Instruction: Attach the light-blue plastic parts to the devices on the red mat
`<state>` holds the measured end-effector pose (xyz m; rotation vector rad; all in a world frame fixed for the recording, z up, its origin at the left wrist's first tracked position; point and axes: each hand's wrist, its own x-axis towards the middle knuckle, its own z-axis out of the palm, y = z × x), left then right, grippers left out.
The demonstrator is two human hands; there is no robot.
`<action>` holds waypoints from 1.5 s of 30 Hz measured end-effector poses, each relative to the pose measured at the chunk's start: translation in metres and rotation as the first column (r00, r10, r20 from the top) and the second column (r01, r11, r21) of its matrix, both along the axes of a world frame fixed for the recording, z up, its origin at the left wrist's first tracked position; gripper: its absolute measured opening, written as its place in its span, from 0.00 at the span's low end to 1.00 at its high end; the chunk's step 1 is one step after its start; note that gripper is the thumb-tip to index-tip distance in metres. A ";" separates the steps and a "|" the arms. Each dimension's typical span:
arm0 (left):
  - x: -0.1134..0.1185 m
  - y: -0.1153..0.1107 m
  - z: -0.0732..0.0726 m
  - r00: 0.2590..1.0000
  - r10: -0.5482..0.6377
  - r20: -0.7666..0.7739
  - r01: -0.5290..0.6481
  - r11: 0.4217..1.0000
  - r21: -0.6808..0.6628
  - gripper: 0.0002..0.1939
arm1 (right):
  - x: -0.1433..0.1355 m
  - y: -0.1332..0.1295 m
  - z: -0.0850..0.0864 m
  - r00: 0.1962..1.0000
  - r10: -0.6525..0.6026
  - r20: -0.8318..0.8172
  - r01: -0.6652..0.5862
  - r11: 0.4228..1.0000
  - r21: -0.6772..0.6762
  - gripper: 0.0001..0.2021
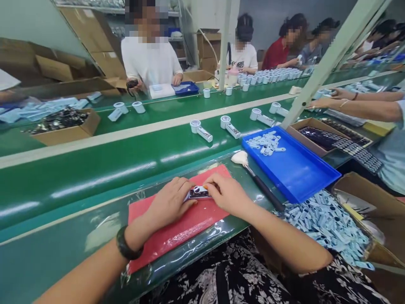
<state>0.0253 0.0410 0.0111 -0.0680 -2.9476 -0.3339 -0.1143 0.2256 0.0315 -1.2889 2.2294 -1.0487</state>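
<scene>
My left hand [171, 202] and my right hand [228, 194] both rest on a red mat [177, 230] at the bench edge. Between their fingertips they hold a small flat dark-faced part [198, 193] with white trim, pressed down on the mat. A black bracelet sits on my left wrist. A brush with a white head [240, 158] and a black handle lies just right of my right hand. Beyond it a blue tray [300, 173] holds a small pile of pale blue pieces [266, 142].
A green conveyor belt [126, 156] runs across in front, carrying white round-headed devices [200, 129]. A box of pale blue pieces [329, 223] is at my right, cardboard boxes at left and right. Other people work across the belt and at my right.
</scene>
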 end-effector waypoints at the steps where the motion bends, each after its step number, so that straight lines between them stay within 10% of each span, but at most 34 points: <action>1: 0.000 0.001 0.000 1.000 -0.005 -0.008 0.005 0.999 0.039 0.17 | 0.005 -0.005 0.001 0.999 0.030 -0.045 -0.028 0.998 0.050 0.09; 8: 0.001 0.008 0.003 0.998 -0.010 -0.064 0.025 0.972 0.232 0.09 | 0.015 -0.014 -0.001 0.962 0.081 -0.263 -0.019 0.973 0.228 0.11; 28: 0.002 0.013 0.003 0.992 0.077 -0.104 -0.022 0.893 0.450 0.05 | 0.004 -0.003 -0.014 0.984 0.097 -0.148 -0.111 0.990 -0.090 0.05; 36: 0.001 0.011 0.007 0.995 0.048 -0.085 -0.012 0.925 0.379 0.05 | -0.005 -0.004 -0.033 0.956 0.151 0.250 -0.109 0.979 -0.172 0.08; 40: 0.012 0.022 0.012 0.998 -0.006 -0.064 0.020 0.977 0.213 0.09 | -0.006 0.004 -0.026 0.953 0.243 0.182 -0.241 0.970 -0.035 0.29; 45: 0.020 0.041 0.005 0.995 0.054 -0.089 -0.042 0.991 0.126 0.14 | 0.002 0.009 -0.026 0.963 0.270 -0.005 -0.269 0.959 0.092 0.18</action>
